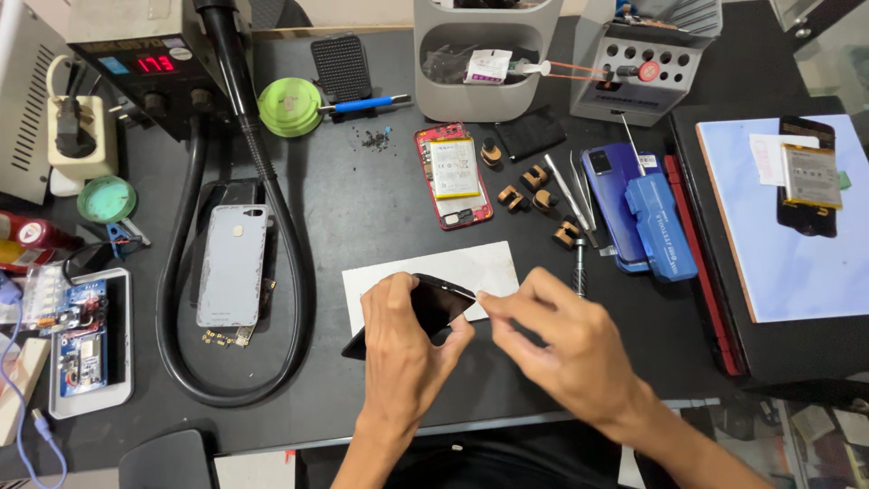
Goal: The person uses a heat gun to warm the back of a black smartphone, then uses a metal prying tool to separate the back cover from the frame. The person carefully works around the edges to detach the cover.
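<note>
Well left of the grip, a grey phone back cover (233, 264) lies inside the loop of a black hose (272, 208). The left hand (401, 340) clasps a black phone screen panel (434, 306), tilted up off a white sheet (471, 267) on the dark work mat (362, 190). Just right of it, the right hand (566, 349) pinches at the panel's upper right corner; what its fingertips hold cannot be told. Beyond the grip lies an opened red phone (454, 177) with its battery showing; to the right, a blue phone (611, 177).
</note>
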`<state>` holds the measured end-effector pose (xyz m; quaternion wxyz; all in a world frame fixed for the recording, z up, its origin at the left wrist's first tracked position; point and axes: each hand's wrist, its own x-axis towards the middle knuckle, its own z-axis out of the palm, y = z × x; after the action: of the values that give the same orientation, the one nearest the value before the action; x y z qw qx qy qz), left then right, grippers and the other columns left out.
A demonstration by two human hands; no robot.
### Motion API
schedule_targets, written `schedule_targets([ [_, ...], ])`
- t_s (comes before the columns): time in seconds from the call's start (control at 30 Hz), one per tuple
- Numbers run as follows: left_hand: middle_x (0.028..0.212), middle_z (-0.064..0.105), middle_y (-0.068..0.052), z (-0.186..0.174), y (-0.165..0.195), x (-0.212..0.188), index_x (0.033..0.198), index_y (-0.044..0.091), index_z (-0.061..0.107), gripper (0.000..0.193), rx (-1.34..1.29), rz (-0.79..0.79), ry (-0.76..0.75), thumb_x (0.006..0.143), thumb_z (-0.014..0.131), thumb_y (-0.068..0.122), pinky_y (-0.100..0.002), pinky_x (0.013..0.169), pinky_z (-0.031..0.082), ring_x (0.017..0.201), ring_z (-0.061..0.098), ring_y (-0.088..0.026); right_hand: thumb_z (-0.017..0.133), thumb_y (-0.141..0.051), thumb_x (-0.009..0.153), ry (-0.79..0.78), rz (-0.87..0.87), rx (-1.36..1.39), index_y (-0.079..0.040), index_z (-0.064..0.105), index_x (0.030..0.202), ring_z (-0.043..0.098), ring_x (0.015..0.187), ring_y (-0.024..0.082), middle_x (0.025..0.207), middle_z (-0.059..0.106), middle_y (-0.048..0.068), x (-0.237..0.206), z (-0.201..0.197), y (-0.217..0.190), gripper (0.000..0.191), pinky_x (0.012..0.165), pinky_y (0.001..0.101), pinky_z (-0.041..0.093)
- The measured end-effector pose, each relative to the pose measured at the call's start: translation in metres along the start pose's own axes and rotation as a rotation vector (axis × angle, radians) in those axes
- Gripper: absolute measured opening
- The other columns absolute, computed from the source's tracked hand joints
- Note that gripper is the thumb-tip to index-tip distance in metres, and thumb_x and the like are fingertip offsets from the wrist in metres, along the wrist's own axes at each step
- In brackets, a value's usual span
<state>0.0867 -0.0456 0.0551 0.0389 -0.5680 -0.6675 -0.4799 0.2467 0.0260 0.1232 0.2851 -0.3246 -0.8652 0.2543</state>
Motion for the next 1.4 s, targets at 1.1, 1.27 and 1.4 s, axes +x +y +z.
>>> schedule_targets([
  [1.1,0.118,0.051,-0.02,0.0,0.001,-0.015,0.128,-0.005,0.035,0.085,-0.094,-0.05,0.026,0.066,0.092,0.012,-0.044,0.085,0.052,0.098,0.059,-0.037,0.083,0.004,0.077,0.169,-0.48,-0.168,0.004,0.07,0.107,0.076,0.099,0.03,0.09,0.066,0.009,-0.003,0.012,0.001,0.032,0.079,0.0332,0.064],
  [1.27,0.117,0.05,-0.019,0.0,0.003,-0.016,0.128,-0.004,0.035,0.084,-0.121,-0.056,0.011,0.067,0.091,0.009,-0.043,0.082,0.052,0.097,0.059,-0.035,0.084,0.004,0.078,0.183,-0.47,-0.18,0.005,0.071,0.104,0.076,0.098,0.029,0.091,0.066,0.01,-0.001,0.013,-0.001,0.028,0.079,0.0322,0.059],
  [1.4,0.118,0.051,-0.02,0.0,0.006,-0.016,0.128,-0.004,0.034,0.084,-0.116,-0.075,0.013,0.067,0.091,0.009,-0.044,0.082,0.052,0.097,0.06,-0.037,0.084,0.003,0.079,0.194,-0.482,-0.189,0.006,0.072,0.105,0.076,0.097,0.029,0.09,0.066,0.01,0.0,0.013,-0.002,0.029,0.078,0.0314,0.064],
])
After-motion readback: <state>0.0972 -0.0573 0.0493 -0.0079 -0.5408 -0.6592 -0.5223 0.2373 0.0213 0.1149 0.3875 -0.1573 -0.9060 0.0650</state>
